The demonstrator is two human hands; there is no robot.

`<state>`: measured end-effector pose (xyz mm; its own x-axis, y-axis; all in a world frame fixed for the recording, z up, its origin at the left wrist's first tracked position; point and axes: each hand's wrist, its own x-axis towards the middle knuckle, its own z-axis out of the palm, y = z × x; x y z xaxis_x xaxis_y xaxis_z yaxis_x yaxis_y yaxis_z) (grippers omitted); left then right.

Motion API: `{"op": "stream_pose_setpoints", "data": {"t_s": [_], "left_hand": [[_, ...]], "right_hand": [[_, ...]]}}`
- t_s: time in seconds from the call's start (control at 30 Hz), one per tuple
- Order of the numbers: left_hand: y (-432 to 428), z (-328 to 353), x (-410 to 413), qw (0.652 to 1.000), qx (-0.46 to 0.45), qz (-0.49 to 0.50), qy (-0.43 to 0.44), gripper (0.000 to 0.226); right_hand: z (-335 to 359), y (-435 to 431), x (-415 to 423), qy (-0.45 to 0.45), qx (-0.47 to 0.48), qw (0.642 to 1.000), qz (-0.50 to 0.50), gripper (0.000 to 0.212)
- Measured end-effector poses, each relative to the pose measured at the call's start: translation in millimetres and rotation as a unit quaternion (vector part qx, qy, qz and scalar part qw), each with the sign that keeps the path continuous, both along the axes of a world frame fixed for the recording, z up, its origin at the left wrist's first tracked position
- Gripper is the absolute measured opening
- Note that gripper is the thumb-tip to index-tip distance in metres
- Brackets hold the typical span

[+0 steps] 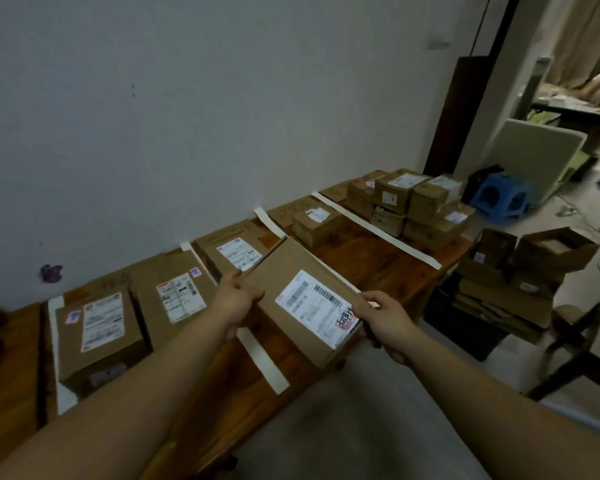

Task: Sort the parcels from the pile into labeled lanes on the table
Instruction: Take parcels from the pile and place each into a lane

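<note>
A wooden table (pixel 368 268) is running along the white wall (pixel 187 98), its near edge slanting from lower left to upper right, with bare grey floor (pixel 343 427) lying open in front of it. White tape strips (pixel 262 355) are dividing the top into lanes. At the far left, a large box (pixel 99 336) is sitting between two strips, and a second box (pixel 174 299) is lying just beside it. Further right, a flat parcel (pixel 236 252) is resting against the wall side. The left hand (pixel 238 299) is gripping the left edge of the held parcel (pixel 305 303), fingers closed around it, thumb on top. The parcel is tilting above the near table edge, label facing up. The right hand (pixel 383 318) is clamping its right corner, fingers curling underneath. Beyond, a small box (pixel 316 223) is sitting alone in its lane, well apart from the stacked pile (pixel 413 206) at the table's far end. Open cartons (pixel 520 271) are crowding the floor at right.
</note>
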<state>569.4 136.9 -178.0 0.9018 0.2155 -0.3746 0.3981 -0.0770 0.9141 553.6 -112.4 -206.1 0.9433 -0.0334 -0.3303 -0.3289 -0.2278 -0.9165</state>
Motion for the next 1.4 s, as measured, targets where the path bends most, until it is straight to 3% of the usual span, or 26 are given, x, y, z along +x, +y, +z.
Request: {"op": "stream_pose_setpoints", "data": {"t_s": [0.13, 0.2, 0.27, 0.37, 0.43, 0.53, 0.9, 0.97, 1.03, 1.1, 1.2, 1.4], "left_hand": [[-38.8, -12.2, 35.7, 0.997, -0.075, 0.023, 0.019, 0.083], [-56.6, -15.8, 51.6, 0.997, -0.070, 0.039, 0.007, 0.078], [-72.1, -19.1, 68.2, 0.997, -0.052, 0.054, -0.004, 0.061], [-90.1, -19.8, 93.3, 0.997, -0.030, 0.073, -0.006, 0.039], [-97.3, -19.6, 104.5, 0.996, -0.008, 0.085, -0.003, 0.027], [-98.2, -20.2, 121.1, 0.996, 0.022, 0.089, -0.014, 0.029], [-37.6, -55.5, 198.4, 0.973, 0.225, -0.035, 0.026, 0.037], [-23.2, -70.0, 200.5, 0.941, 0.326, -0.078, 0.049, 0.041], [-9.6, -84.7, 197.7, 0.873, 0.453, -0.153, 0.093, 0.059], [0.8, -95.2, 196.1, 0.831, 0.501, -0.196, 0.141, 0.078], [6.2, -103.1, 198.6, 0.811, 0.523, -0.207, 0.160, 0.088], [5.5, -102.4, 208.7, 0.805, 0.547, -0.169, 0.156, 0.077]], "right_hand": [[-7.9, -15.0, 49.4, -0.022, -0.042, 0.998, 0.045, 0.027], [-13.5, -25.8, 70.0, -0.058, -0.114, 0.986, 0.110, 0.036], [-16.0, -36.2, 87.2, -0.140, -0.201, 0.946, 0.213, 0.060], [-15.8, -47.4, 110.3, -0.206, -0.276, 0.858, 0.380, 0.097], [-19.6, -53.7, 124.9, -0.215, -0.336, 0.807, 0.435, 0.099], [-27.0, -51.7, 150.5, -0.218, -0.394, 0.774, 0.445, 0.092], [-39.9, -0.3, 245.4, -0.217, -0.449, 0.755, 0.427, 0.075], [-46.9, 5.4, 259.4, -0.203, -0.454, 0.752, 0.432, 0.073], [-55.1, 10.8, 272.7, -0.197, -0.451, 0.746, 0.449, 0.073], [-62.7, 15.9, 286.6, -0.189, -0.446, 0.738, 0.470, 0.073], [-74.9, 22.3, 309.0, -0.176, -0.431, 0.731, 0.500, 0.073], [-106.2, 32.7, 345.0, -0.179, -0.400, 0.721, 0.536, 0.071]]}}
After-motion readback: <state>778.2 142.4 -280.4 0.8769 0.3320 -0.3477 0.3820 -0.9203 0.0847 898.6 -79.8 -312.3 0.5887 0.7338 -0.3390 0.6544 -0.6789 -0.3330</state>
